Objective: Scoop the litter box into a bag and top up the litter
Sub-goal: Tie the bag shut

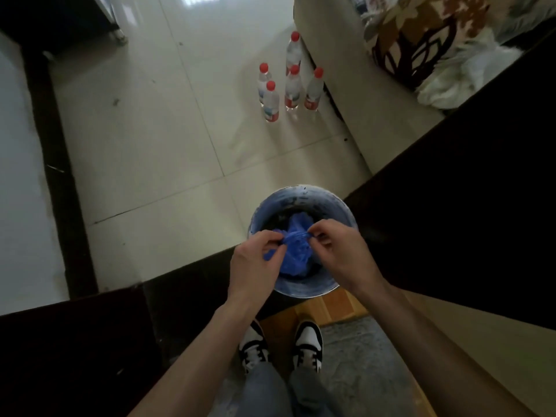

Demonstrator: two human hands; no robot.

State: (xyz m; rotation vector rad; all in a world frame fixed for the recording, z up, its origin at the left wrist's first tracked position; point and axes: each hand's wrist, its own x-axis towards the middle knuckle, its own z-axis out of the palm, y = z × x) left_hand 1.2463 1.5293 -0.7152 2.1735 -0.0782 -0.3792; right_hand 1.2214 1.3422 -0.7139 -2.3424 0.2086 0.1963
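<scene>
A round bin (301, 197) lined with blue plastic stands on the floor just ahead of my feet. Above its opening a crumpled blue plastic bag (296, 254) hangs between my hands. My left hand (255, 260) pinches the bag's top from the left, and my right hand (343, 251) pinches it from the right, with a twisted strip of plastic stretched between the two. The bag's lower part sags into the bin. No litter box or scoop is in view.
Several clear water bottles with red caps (288, 85) stand on the pale tiled floor beyond the bin. A beige sofa (346, 94) with a patterned cushion sits at the right. Dark furniture (466, 206) borders the bin's right side. My two shoes (307, 344) stand on a grey mat.
</scene>
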